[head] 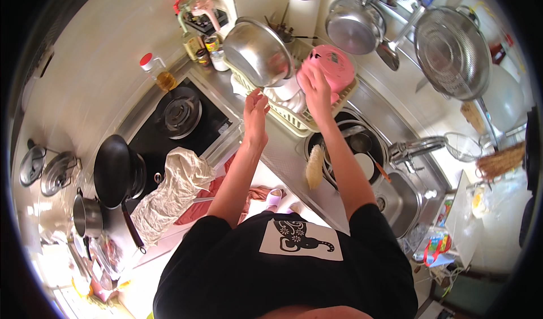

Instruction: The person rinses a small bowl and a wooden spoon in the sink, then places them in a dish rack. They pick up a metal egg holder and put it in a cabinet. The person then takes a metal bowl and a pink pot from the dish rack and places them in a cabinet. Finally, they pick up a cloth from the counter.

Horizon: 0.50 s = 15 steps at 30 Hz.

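Observation:
My left hand (256, 111) is raised just below the rim of a steel bowl (254, 51), its fingers apart; whether it touches the bowl I cannot tell. The bowl leans tilted on a pale green plastic dish rack (292, 120). Beside it in the rack sits a pink plastic colander or basin (333, 68), upside down. My right hand (314, 88) is at the near left edge of the pink piece, slightly blurred; its grip is unclear. White dishes (285, 90) lie in the rack between my hands. A loofah (314, 167) rests at the edge of the sink.
A gas stove (180, 112) with a black wok (112, 170) and a crumpled cloth (172, 191) stands at left. An oil bottle (159, 73) is behind the burner. At right are a sink (401, 204), a faucet (415, 147) and hanging strainers (452, 51). Pans and dishes fill one basin.

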Tool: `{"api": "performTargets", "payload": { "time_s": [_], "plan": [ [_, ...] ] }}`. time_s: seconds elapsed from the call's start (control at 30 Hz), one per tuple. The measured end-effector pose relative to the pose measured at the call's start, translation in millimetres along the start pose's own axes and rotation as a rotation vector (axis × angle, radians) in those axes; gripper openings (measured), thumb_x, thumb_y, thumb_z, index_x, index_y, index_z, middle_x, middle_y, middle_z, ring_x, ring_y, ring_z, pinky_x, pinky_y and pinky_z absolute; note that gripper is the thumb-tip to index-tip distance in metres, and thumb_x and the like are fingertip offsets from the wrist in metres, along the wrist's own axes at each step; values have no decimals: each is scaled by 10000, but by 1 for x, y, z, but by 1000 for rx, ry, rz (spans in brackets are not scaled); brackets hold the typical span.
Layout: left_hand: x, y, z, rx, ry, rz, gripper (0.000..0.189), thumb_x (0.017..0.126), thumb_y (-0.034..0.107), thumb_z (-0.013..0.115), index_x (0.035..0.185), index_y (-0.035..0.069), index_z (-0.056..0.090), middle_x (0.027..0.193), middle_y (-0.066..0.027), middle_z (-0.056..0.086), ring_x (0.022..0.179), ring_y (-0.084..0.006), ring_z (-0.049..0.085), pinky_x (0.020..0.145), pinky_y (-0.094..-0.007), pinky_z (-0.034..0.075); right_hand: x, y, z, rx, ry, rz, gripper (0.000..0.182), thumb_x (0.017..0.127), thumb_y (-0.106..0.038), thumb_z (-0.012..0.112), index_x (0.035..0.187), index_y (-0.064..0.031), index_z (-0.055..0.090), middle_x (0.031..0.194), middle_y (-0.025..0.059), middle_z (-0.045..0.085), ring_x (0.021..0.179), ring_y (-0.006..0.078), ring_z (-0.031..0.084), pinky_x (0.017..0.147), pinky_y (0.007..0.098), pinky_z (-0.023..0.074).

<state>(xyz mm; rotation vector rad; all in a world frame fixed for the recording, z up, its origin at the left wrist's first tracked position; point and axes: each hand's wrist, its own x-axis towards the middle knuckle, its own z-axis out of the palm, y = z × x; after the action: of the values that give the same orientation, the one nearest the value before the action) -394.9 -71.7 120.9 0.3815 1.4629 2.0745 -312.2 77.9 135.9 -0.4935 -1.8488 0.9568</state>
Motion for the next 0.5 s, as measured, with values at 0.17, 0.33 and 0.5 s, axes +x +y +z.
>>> {"api": "performTargets", "payload": {
  "time_s": [0.17, 0.33, 0.5],
  "plan": [
    [-2, -3, -36, 24, 82, -29, 555, 890, 232, 545, 1353, -18, 369, 1275, -146, 452, 1156, -261, 451, 1011, -394, 354, 86, 28, 57, 263, -217, 121, 420, 850, -240, 679, 1143, 35, 557, 1015, 142, 633, 903, 223, 624, 797, 320, 486],
    [-7, -14, -73, 11, 130, -83, 590, 888, 242, 553, 1371, -19, 339, 1277, -152, 455, 1158, -256, 463, 1001, -372, 374, 91, 11, 66, 673, -237, 417, 138, 862, -142, 652, 895, -10, 624, 721, 26, 599, 603, 118, 577, 514, 253, 474],
    [1, -17, -81, -32, 114, -131, 596, 888, 233, 554, 1378, -21, 327, 1288, -165, 452, 1145, -256, 479, 980, -362, 392, 107, 13, 63, 683, -98, 366, 119, 850, -128, 680, 876, -14, 658, 744, -31, 597, 674, 75, 517, 643, 235, 413]
  ]
}}
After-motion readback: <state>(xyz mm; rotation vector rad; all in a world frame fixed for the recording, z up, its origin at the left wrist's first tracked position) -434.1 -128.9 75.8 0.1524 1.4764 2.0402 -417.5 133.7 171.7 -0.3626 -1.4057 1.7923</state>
